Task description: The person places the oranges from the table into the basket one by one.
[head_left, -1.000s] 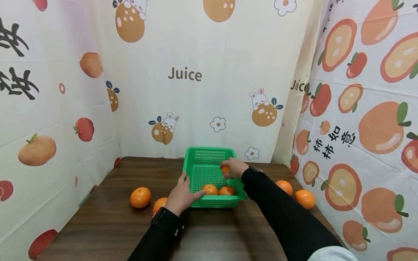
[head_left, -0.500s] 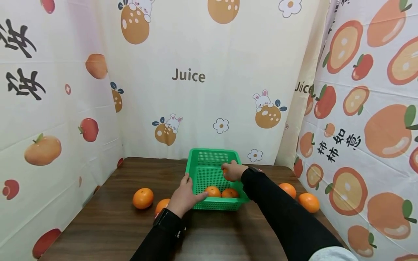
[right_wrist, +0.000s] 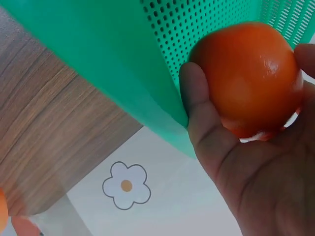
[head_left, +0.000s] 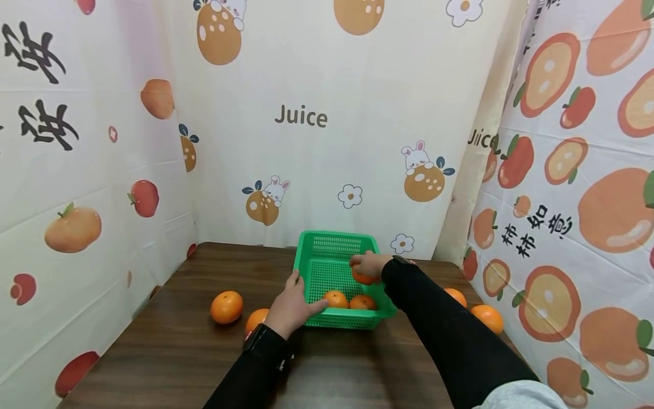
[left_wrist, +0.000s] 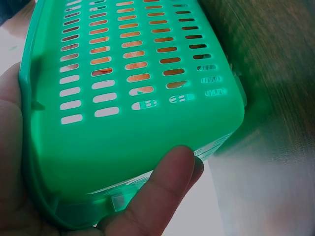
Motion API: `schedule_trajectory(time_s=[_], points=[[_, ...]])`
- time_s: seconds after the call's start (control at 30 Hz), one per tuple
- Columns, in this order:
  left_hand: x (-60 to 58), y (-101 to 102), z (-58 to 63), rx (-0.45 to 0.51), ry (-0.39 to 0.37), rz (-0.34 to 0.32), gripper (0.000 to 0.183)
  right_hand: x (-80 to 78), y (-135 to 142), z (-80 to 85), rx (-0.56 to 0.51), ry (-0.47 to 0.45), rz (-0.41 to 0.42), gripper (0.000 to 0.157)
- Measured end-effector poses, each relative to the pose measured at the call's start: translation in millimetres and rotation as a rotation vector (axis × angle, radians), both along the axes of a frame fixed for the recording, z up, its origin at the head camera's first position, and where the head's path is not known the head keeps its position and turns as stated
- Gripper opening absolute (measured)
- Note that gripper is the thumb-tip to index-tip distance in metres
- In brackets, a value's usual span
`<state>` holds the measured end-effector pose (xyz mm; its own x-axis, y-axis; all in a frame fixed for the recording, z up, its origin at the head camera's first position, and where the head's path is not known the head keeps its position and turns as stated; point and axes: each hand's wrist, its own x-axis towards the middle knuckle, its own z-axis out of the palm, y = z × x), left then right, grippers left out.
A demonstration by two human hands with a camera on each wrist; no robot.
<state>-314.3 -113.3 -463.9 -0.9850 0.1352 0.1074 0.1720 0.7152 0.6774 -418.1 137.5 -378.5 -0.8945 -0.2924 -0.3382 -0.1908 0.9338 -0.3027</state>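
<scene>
A green slotted plastic basket (head_left: 343, 321) stands on the table toward the back. My left hand (head_left: 292, 307) grips its front left corner; in the left wrist view fingers (left_wrist: 165, 184) curl against the outer wall. Over the right side of the basket, my right hand (head_left: 372, 266) holds an orange (head_left: 364, 277). The right wrist view shows this orange (right_wrist: 248, 78) clasped between thumb and fingers, just inside the basket wall. Along the basket's front lie two more oranges, one to the left (head_left: 335, 299) and one to the right (head_left: 363, 302).
On the brown table (head_left: 204, 363), a loose orange (head_left: 227, 307) lies left of the basket, with another orange (head_left: 256, 320) partly behind my left hand. Two oranges (head_left: 487, 318) rest at the right, partly covered by my right sleeve. Fruit-printed curtains (head_left: 317, 165) enclose the back and sides.
The head view has shifted a little, moving the scene right. My right hand has turned slightly within the basket, and more of its orange shows. The left hand keeps its hold on the corner.
</scene>
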Motion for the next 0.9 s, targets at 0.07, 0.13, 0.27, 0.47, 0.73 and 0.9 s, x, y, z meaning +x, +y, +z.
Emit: schedule_trajectory(time_s=[0.07, 0.13, 0.27, 0.47, 0.73, 0.9], points=[[-0.3, 0, 0.0, -0.007, 0.001, 0.002, 0.103, -2.6, 1, -0.6, 0.002, -0.008, -0.005, 0.042], [-0.8, 0, 0.4, -0.01, 0.002, 0.002, 0.103, -6.7, 2, -2.8, -0.002, -0.009, -0.011, 0.043], [-1.2, 0, 1.4, -0.015, 0.009, 0.001, 0.104, -10.2, 4, -4.6, -0.007, 0.007, -0.002, 0.046], [1.3, 0, 0.7, -0.013, -0.001, 0.001, 0.103, 0.2, 5, -2.7, -0.023, 0.056, 0.029, 0.048], [1.0, 2, -1.4, -0.03, 0.009, 0.005, 0.103, 4.3, 8, -8.4, -0.044, 0.115, 0.044, 0.048], [-0.2, 2, 0.8, -0.028, 0.007, 0.013, 0.103, -3.9, 8, -13.6, -0.044, 0.167, 0.08, 0.051]])
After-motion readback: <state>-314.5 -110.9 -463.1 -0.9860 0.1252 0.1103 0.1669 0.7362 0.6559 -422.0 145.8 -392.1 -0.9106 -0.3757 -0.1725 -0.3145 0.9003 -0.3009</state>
